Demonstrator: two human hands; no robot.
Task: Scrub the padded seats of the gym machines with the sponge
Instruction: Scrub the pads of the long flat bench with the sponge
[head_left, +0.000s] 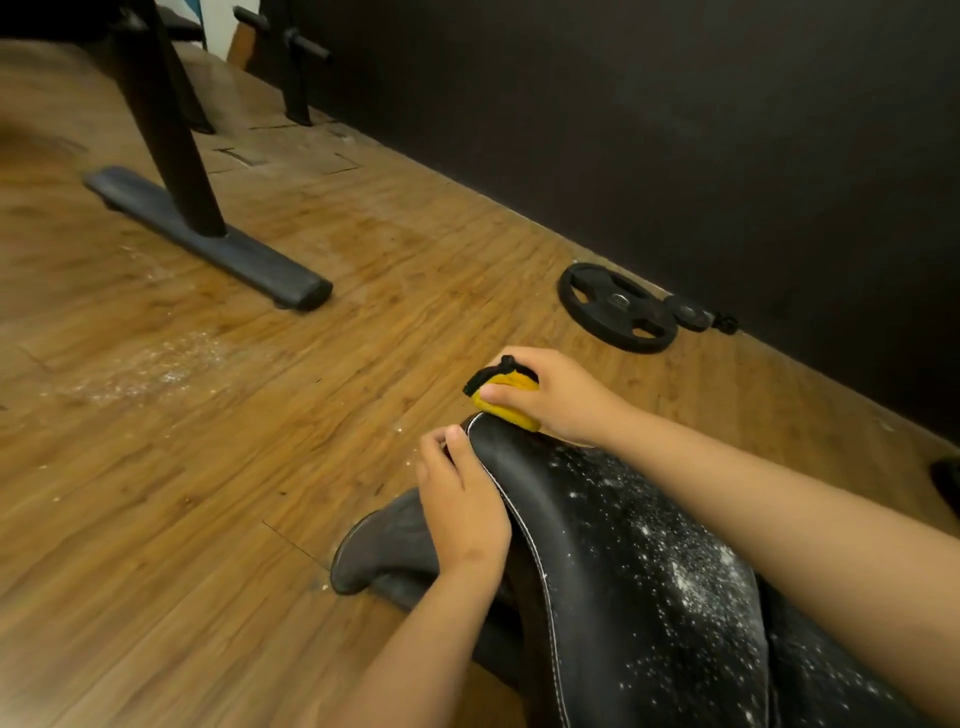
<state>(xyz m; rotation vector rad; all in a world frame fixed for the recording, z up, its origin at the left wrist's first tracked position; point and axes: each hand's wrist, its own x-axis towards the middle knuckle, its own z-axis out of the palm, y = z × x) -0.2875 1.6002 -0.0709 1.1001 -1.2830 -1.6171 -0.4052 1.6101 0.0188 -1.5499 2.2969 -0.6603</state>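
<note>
Sponge (506, 397) is gripped by right hand (563, 400) at tip of padded seat (613, 530), whose edge is clasped by left hand (462, 499); white specks (691, 577) are spread over the padding, so scrubbing is judged barely begun.

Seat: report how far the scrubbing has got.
Done: only a strip of the seat near its far tip looks free of specks. In hand: the right hand grips the sponge against that tip, while the left hand holds the seat's edge. Left: white specks cover the middle and near part, so most of the scrubbing seems ahead.
</note>
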